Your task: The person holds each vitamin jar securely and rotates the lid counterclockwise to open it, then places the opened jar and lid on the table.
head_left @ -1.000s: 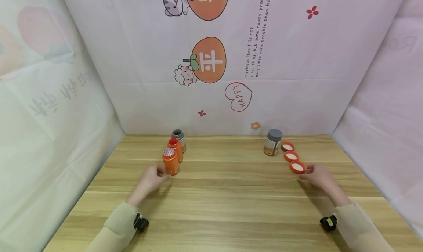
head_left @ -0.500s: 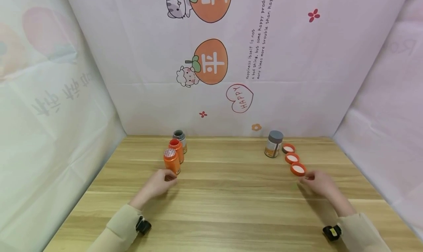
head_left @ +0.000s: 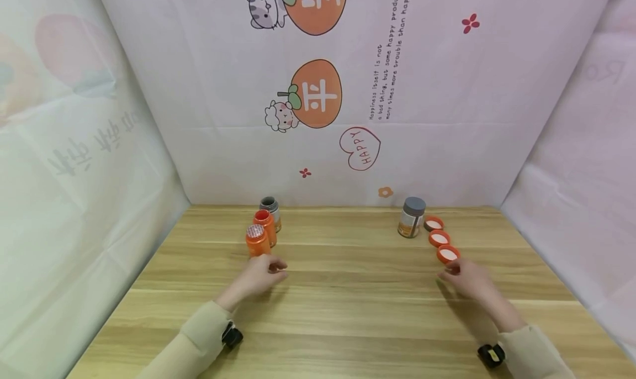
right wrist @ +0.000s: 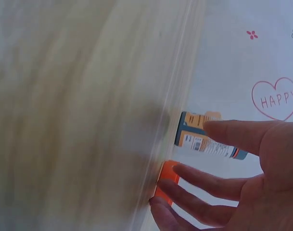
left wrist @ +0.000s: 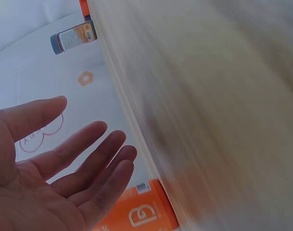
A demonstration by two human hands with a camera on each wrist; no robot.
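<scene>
My left hand hovers just in front of an orange bottle with a silvery seal over its mouth. Its fingers are loosely spread and hold nothing, as the left wrist view confirms. Behind that bottle stand an uncapped orange bottle and an uncapped grey-topped one. At the right, my right hand is beside the nearest orange lid, fingers loosely bent around nothing. Two more lids lie behind it, a middle orange lid and a far lid, white insides up.
A bottle with a grey cap stands upright left of the lids. The wooden table ends at a printed white cloth backdrop. Cloth walls rise on the left and right.
My left hand has drawn away from the front orange bottle and shifted right. The right hand has let go of the nearest lid and moved slightly back and left. Bottles and lids stay put.
</scene>
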